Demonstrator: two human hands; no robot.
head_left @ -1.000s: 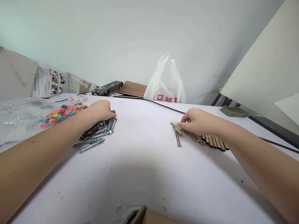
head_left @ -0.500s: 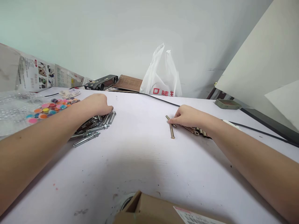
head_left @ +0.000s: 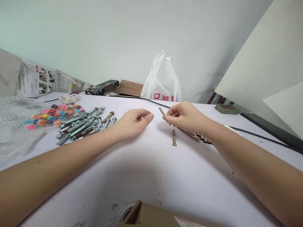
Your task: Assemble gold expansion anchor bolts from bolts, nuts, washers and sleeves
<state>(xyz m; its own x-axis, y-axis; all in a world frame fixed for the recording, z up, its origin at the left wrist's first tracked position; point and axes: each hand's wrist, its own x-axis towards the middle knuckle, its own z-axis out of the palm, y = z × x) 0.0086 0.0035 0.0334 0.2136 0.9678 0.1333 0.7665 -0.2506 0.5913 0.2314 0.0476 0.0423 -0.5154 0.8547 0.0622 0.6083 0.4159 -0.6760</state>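
My right hand (head_left: 183, 116) pinches a bronze-coloured bolt (head_left: 162, 111) between thumb and fingers, its threaded end sticking out to the left. Another bronze-coloured bolt (head_left: 174, 138) lies on the table just below that hand. My left hand (head_left: 136, 123) is in the air left of the held bolt, fingers loosely curved, with nothing visible in them. Behind its wrist lies a pile of silver expansion bolts (head_left: 80, 124), with one brass-coloured bolt (head_left: 108, 117) at its right side. Bronze bolts and sleeves (head_left: 201, 137) lie partly hidden under my right wrist.
Colourful round discs (head_left: 50, 115) and clear plastic packaging (head_left: 16, 116) lie at the left. A white plastic bag (head_left: 163, 83) stands at the back. A green tray (head_left: 227, 109) is at the back right. A cardboard box (head_left: 156, 214) sits in front, and a black cable (head_left: 255, 134) crosses the table.
My left hand has moved from the silver pile rightward towards my right hand. A brass-coloured bolt now shows on the pile. My right hand has raised one bronze bolt off the table.
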